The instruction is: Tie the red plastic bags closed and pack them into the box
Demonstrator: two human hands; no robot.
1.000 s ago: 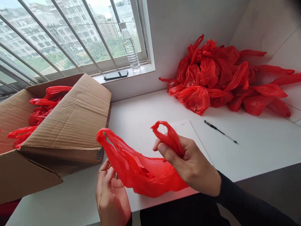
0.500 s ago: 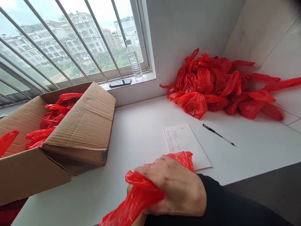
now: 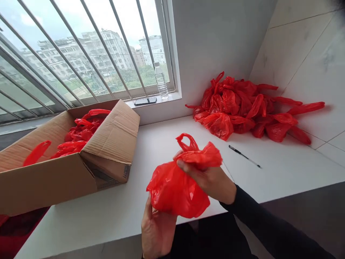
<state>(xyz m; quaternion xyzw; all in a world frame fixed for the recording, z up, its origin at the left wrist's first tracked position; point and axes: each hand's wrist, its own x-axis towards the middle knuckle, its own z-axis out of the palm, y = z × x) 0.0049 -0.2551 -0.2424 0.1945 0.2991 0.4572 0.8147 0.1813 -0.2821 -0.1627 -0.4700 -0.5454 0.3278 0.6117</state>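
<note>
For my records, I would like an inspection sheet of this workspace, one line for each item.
Surface: white table, pale top, no spill seen.
Job's things: red bag in the hands; box at left, flaps open, more red bags inside; red pile at the back right, by the wall.
Clutter: pen in front of the pile; phone lying and bottle upright on the sill.
Hands: right hand grips the bag's gathered top; left hand is palm-up beneath it, fingers partly hidden.
Cables: nothing seen on table or sill.
Surroundings: barred window, buildings outside.
</note>
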